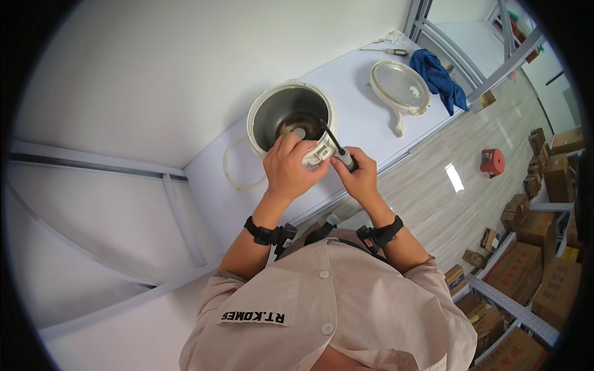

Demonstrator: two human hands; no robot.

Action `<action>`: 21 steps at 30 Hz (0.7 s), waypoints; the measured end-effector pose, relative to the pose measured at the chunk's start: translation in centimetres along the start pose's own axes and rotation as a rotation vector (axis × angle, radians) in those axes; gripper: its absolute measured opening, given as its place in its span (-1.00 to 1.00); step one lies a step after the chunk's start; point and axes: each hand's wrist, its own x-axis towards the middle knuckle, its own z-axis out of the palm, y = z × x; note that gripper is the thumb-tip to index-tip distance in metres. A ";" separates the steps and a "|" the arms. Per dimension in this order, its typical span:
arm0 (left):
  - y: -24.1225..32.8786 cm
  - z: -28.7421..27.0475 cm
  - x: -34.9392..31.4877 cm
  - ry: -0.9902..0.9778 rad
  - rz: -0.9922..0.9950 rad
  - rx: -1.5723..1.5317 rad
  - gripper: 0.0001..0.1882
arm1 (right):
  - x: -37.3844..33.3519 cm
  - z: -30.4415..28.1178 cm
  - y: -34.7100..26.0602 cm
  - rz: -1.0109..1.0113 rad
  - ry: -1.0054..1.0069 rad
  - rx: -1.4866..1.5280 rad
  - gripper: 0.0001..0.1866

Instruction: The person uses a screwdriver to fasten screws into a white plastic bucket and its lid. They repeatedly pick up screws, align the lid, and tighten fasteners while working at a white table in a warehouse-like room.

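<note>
So the pot [272, 114] is standing upright on the white table [216, 176], right in front of me with its mouth up and no lid on. There's a brownish patch in the bottom around a round metal bit. My left hand [292, 168] is clamped on the near rim, fingers hooked over it, thumb outside. My right hand [357, 173] is wrapped around the handle of a dark-shafted tool [346, 160], shaft slanting over the rim with the tip inside. Can't tell if the tip touches the wall.

I'd call this the tool-work-at-the-rim step. Next move calls for a firm left hold and a careful angle, imo.

A pale ring [230, 167] lies just beside the pot; the lid [399, 83], a screwdriver [396, 52] and a blue cloth [438, 79] sit farther right.
</note>
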 end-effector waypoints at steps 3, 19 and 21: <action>-0.1 0.1 0.0 0.003 0.006 0.021 -0.62 | 0.0 -0.1 -0.3 0.033 0.006 0.001 -0.73; -0.2 0.0 0.0 0.017 0.041 0.036 -0.67 | 0.0 -1.1 -0.9 -0.023 -0.065 -0.031 -0.77; -0.3 0.0 0.0 0.007 0.038 0.040 -0.65 | 0.0 -1.1 -1.0 -0.036 -0.070 -0.047 -0.76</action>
